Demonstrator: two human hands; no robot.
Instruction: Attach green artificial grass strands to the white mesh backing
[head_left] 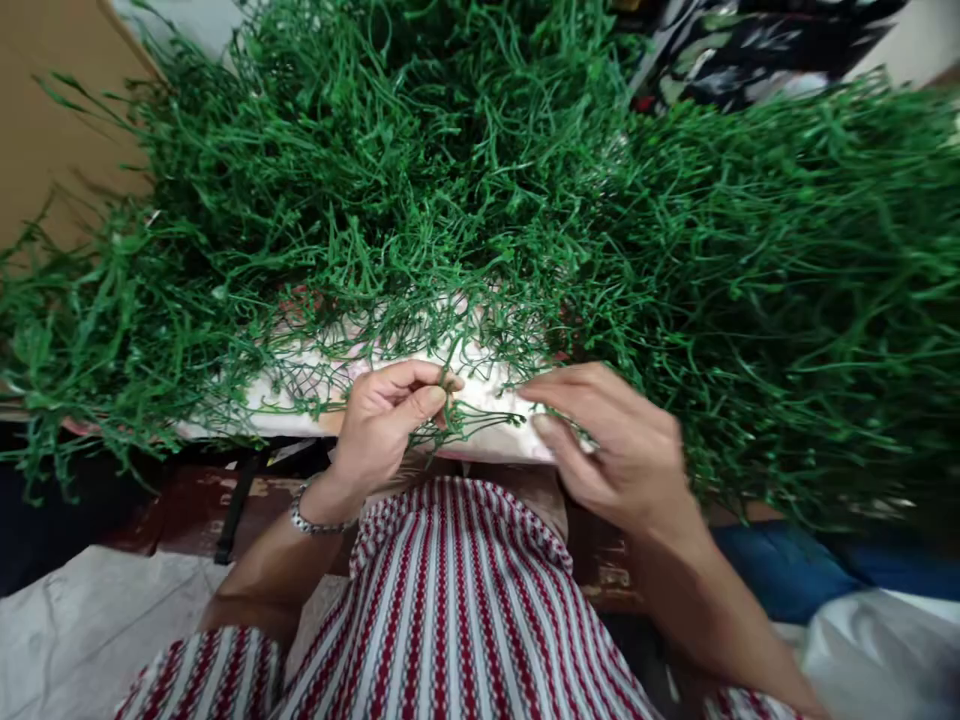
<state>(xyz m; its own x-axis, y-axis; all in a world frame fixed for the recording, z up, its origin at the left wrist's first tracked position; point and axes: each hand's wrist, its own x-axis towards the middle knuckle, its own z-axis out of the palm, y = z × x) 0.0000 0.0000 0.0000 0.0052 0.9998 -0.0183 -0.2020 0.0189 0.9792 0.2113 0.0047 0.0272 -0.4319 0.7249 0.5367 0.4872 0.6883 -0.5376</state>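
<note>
My left hand (394, 415) is closed in a pinch on a thin green plastic stem (484, 415), which looks like an artificial plant piece with small knobbed tips. Its branches stick out to the right of my fingertips. Just right of those tips, my right hand (611, 435) hovers with thumb and fingers apart and nothing visible between them. Behind both hands spreads a large heap of similar green stems (420, 180), tangled together. Under the nearest stems shows a pale, flower-patterned cover (292, 385) on the work surface.
More green stems (817, 280) pile up high on the right, and another part of the heap hangs over the front edge at left. A dark printed box or bag (757, 50) stands at the back right. White sacking (97, 630) lies low at the left.
</note>
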